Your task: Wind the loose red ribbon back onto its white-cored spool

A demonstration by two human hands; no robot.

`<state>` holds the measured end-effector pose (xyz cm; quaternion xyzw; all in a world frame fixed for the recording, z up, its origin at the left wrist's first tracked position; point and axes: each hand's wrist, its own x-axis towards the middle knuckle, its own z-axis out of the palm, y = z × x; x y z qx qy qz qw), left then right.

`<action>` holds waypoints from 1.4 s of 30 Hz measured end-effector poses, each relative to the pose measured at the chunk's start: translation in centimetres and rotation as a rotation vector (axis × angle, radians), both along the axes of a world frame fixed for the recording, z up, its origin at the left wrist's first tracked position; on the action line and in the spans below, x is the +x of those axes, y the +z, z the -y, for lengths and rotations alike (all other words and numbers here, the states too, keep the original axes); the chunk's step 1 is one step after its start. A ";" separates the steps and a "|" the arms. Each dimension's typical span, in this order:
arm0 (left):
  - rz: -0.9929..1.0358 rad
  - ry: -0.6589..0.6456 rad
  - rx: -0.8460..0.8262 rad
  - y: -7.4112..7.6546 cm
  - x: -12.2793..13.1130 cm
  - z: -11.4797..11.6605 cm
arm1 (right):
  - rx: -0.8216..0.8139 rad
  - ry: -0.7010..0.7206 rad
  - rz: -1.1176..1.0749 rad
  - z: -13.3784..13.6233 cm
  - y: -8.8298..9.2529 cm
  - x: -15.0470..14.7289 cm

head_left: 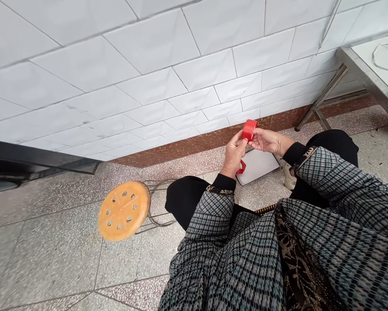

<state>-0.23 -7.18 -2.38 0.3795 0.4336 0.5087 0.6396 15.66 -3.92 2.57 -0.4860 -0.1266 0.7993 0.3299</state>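
Note:
Both hands hold a roll of red tape [249, 129] up in front of the tiled wall's base. My left hand [235, 152] grips the roll's left and lower side between thumb and fingers. On its right side, my right hand [267, 140] has its fingertips closed at the roll's edge. Below my left hand a red piece [241, 167] shows, partly hidden by that hand, over a flat white board [257, 166] with a dark edge. The board lies on the floor between my knees.
An orange round-topped stool [124, 211] lies to the left with its metal legs toward my knee. A metal-framed table [364, 67] with a white cord stands at the right. A black object [35, 166] is at the far left.

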 end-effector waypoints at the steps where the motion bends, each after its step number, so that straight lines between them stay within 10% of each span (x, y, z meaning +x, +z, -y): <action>1: -0.022 0.054 0.023 -0.2 0.2 0.1 | 0.005 -0.033 0.005 -0.1 0.0 -0.1; 9: -0.031 0.188 0.088 0.5 -0.3 0.0 | 0.017 -0.098 0.136 -0.3 0.0 -0.1; 22: 0.055 0.047 -0.067 0.6 0.4 0.7 | 0.007 -0.150 0.092 0.0 0.4 -0.5; 30: -0.118 0.084 0.086 -1.1 0.4 -0.1 | -0.005 -0.003 0.023 0.1 0.4 -0.3; 42: -0.142 -0.188 0.079 -1.1 -1.3 -0.9 | -0.002 0.221 0.009 -0.2 -1.4 1.1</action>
